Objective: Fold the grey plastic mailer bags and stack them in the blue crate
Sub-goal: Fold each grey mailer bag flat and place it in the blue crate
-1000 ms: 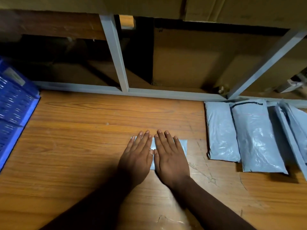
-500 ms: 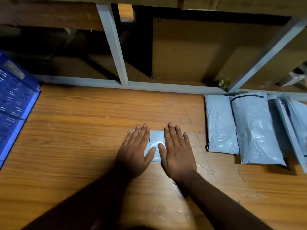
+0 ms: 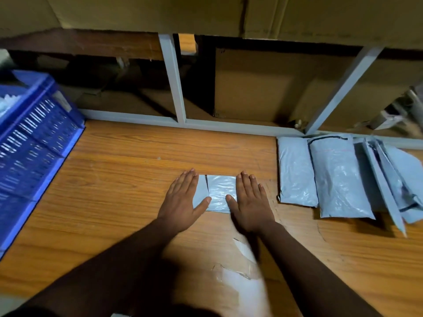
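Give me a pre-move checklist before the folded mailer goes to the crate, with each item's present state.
1. Mailer folded small: ok, lies flat on the table.
2. Both hands on it: ok, left hand and right hand press flat on its two ends.
3. Grip for lifting: not ok, fingers are straight and nothing is pinched.
4. Fold holds by itself: cannot tell while the hands press it.
5. Path left to the crate: ok, bare table between.
6. Room in the crate: cannot tell, only something white shows at its top.
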